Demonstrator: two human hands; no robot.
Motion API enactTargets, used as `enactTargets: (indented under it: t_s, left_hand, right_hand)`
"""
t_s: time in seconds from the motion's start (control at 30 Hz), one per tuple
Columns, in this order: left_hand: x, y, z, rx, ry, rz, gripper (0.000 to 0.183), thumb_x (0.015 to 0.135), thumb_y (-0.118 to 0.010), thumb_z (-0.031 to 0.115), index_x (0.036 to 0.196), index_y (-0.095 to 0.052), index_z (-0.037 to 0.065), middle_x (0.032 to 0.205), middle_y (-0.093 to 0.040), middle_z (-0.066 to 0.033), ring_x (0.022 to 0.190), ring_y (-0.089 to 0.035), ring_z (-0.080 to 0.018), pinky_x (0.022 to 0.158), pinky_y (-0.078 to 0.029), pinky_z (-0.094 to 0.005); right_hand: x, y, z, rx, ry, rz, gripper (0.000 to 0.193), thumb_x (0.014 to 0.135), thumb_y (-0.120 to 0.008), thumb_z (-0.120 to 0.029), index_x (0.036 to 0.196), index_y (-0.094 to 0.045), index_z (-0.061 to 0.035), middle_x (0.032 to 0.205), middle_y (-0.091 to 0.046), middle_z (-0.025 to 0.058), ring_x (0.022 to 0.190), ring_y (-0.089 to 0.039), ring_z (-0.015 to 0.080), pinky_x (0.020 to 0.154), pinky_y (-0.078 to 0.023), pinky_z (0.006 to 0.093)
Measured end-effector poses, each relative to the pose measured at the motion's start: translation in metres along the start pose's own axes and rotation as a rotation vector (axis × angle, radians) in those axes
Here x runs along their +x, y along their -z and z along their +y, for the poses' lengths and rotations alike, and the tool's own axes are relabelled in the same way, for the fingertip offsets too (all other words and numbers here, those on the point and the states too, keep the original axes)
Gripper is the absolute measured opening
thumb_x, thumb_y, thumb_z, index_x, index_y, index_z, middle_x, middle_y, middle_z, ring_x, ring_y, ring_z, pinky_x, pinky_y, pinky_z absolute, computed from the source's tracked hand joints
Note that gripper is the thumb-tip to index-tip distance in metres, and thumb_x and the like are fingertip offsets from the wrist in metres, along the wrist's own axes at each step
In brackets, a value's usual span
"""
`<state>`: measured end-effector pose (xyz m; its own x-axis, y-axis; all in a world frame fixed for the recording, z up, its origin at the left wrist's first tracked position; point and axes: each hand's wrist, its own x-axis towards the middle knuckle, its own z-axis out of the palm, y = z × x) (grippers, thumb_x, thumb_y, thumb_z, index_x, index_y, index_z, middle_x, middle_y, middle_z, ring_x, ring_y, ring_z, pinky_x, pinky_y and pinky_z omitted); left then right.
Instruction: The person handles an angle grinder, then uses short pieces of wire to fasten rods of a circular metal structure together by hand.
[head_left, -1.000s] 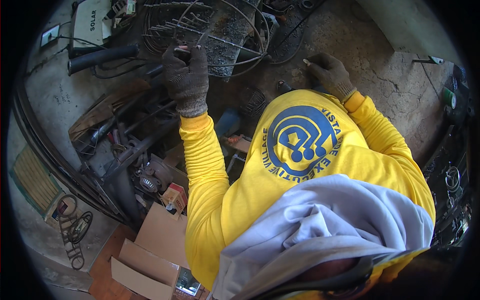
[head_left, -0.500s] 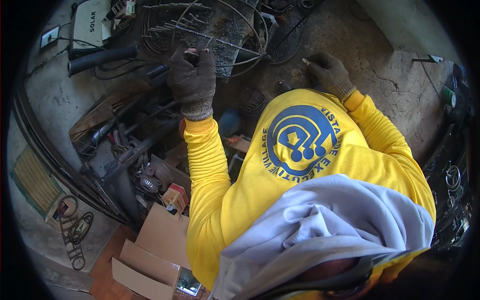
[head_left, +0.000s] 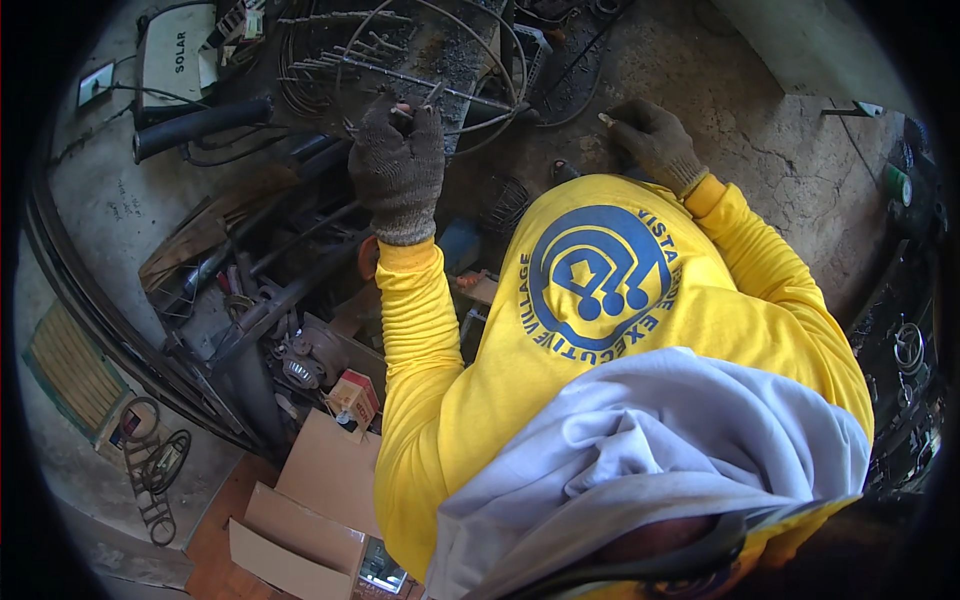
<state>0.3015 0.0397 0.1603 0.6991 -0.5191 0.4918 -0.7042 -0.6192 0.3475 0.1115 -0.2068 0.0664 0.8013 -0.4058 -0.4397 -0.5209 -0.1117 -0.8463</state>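
My left hand (head_left: 398, 170), in a dark brown knit glove with bare fingertips, is raised at the upper middle. Its fingers are pinched closed. A short grey pointed piece (head_left: 434, 94) sticks up at the fingertips, too small to name. Just beyond is a round metal wire frame (head_left: 521, 70) with a straight ribbed bar (head_left: 425, 77) across it. I cannot tell whether the hand touches the frame. My right hand (head_left: 655, 145), gloved alike, rests by my knee, its thumb stretched apart from the bent fingers. I see nothing in it, though its underside is hidden.
Several short rods lie beside a dark, gritty surface (head_left: 440, 45) ahead. Left of my arm are a black cylinder (head_left: 203, 130), dark metal bars (head_left: 275, 310) and a motor-like grey machine (head_left: 303, 362). An open cardboard box (head_left: 300, 530) is at the lower left. Cracked concrete floor (head_left: 770, 170) stretches right.
My left hand has shifted slightly right and nearer to me, with the grey pointed piece moving along. The right hand stays by the knee, almost unmoved.
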Motion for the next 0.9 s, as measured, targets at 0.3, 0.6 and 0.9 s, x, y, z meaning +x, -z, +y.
enactTargets:
  t_s: [0.3,0.6,0.9]
  left_hand:
    - [-0.010,-0.004,0.001,0.006,0.029,-0.021,0.030,0.087,-0.079,0.025,0.104,-0.065,0.004,0.086,-0.070,-0.0100,0.075,-0.070,-0.0269,0.069,-0.056,-0.0374]
    - [-0.008,-0.003,0.006,0.073,-0.053,-0.051,0.020,0.085,-0.078,0.014,0.097,-0.066,0.004,0.076,-0.067,-0.0107,0.065,-0.067,-0.0303,0.062,-0.055,-0.0395]
    - [-0.016,-0.010,0.005,0.078,-0.148,-0.059,0.022,0.083,-0.078,0.013,0.099,-0.066,0.004,0.085,-0.069,-0.0110,0.071,-0.068,-0.0309,0.066,-0.055,-0.0418]
  right_hand:
    - [0.001,-0.001,0.003,-0.039,0.008,0.006,0.034,0.097,-0.069,-0.030,0.118,-0.071,-0.0032,0.104,-0.075,0.0128,0.086,-0.072,0.0193,0.082,-0.058,0.0321]
    - [0.000,0.000,0.000,-0.048,0.007,-0.016,0.034,0.097,-0.069,-0.030,0.118,-0.070,-0.0031,0.105,-0.074,0.0133,0.086,-0.072,0.0194,0.082,-0.058,0.0322]
    - [0.001,-0.001,0.004,-0.018,-0.003,-0.011,0.033,0.097,-0.069,-0.029,0.118,-0.071,-0.0032,0.105,-0.075,0.0133,0.086,-0.072,0.0192,0.081,-0.058,0.0325]
